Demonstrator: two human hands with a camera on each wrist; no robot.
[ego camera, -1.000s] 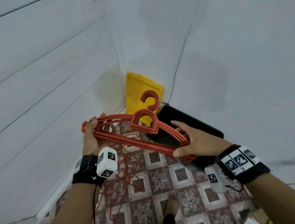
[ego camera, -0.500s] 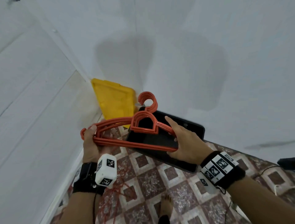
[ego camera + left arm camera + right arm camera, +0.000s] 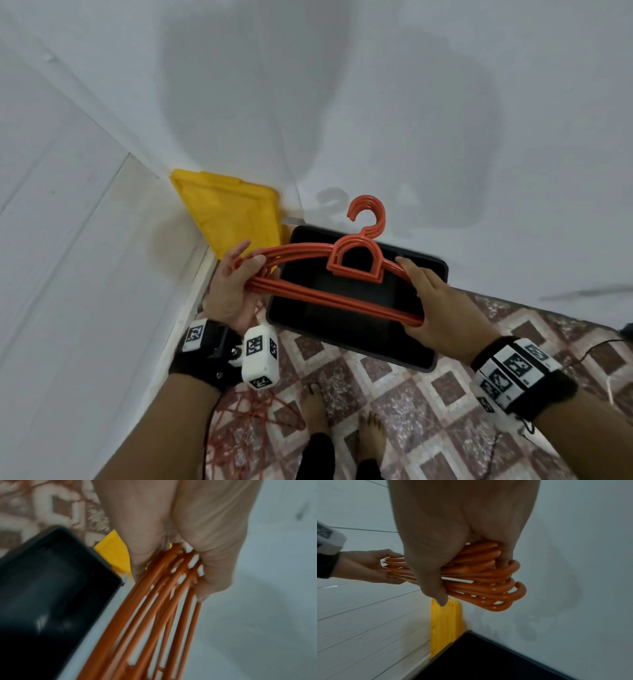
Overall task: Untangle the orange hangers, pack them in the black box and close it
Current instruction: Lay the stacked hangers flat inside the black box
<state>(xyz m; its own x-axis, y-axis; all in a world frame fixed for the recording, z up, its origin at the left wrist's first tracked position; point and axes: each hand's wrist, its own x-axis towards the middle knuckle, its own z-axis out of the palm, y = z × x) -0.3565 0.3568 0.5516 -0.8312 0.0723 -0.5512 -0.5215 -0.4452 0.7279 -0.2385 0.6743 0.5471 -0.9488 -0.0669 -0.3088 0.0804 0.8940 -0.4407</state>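
A stack of orange hangers (image 3: 356, 270) hangs flat in the air over the open black box (image 3: 349, 329) on the floor by the wall. My left hand (image 3: 236, 284) grips the stack's left end, thumb over the top bars. My right hand (image 3: 435, 301) grips the right end, fingers laid along the upper arm and thumb under the bottom bar. The left wrist view shows the hangers (image 3: 161, 608) fanning out from my left hand (image 3: 197, 561), with the black box (image 3: 42, 595) beside them. The right wrist view shows my right hand (image 3: 453, 555) around the hangers (image 3: 481, 581), hooks aligned.
A yellow lid (image 3: 233, 212) leans in the corner of the white walls, just left of the box. A tangle of red cord (image 3: 253, 421) lies on the patterned tile floor by my bare feet (image 3: 315, 404). A dark cable (image 3: 603, 346) runs along the floor at right.
The view has swung right, so the box now lies under the hangers. Both hands keep their hold on the stack's ends and have carried it over the box.
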